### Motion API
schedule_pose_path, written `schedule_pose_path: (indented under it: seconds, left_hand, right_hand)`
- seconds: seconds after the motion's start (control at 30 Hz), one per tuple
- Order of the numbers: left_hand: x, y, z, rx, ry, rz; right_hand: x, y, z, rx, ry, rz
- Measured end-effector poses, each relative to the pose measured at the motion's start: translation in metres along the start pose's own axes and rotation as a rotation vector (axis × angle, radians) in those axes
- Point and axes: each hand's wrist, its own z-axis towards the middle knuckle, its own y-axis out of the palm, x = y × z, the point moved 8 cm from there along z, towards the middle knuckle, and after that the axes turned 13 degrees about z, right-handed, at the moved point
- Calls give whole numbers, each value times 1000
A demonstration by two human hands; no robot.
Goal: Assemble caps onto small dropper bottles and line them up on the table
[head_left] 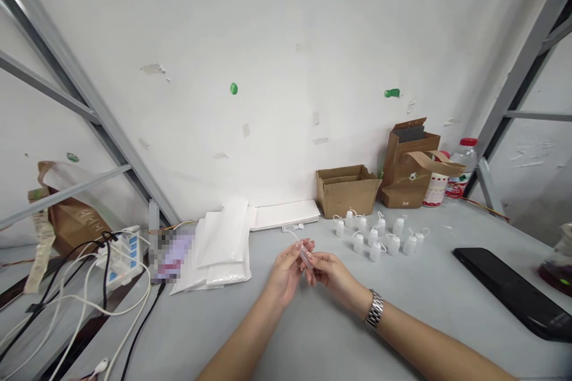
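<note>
Close together over the middle of the grey table (286,345), my two hands pinch one small translucent tube (306,257). My left hand (285,271) grips its upper left side, and a thin white cord rises from those fingers. My right hand (330,274), on the arm with a metal watch band (375,308), has its thumb and fingers closed on the tube's lower right part. Fingers cover much of the tube. Several small white bottles (374,251) with cord loops stand upright to the right, beyond my right hand.
Behind the bottles sit an open cardboard box (348,193) and a brown paper bag (404,172). White packets (226,247) are piled left of my hands. A power strip (123,259) with tangled cables lies far left. A long black object (509,292) rests at right.
</note>
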Motion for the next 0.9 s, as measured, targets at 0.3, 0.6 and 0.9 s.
schedule_pose_path:
  seconds: [0.3, 0.6, 0.9]
  left_hand:
    - [-3, 3, 0, -48, -36, -2]
    - [-1, 5, 0, -89, -19, 82]
    - [6, 2, -1, -29, 66, 248]
  right_hand:
    - [1, -1, 0, 9, -12, -3]
    - [2, -4, 0, 20, -20, -15]
    - [-1, -19, 3, 166, -137, -361]
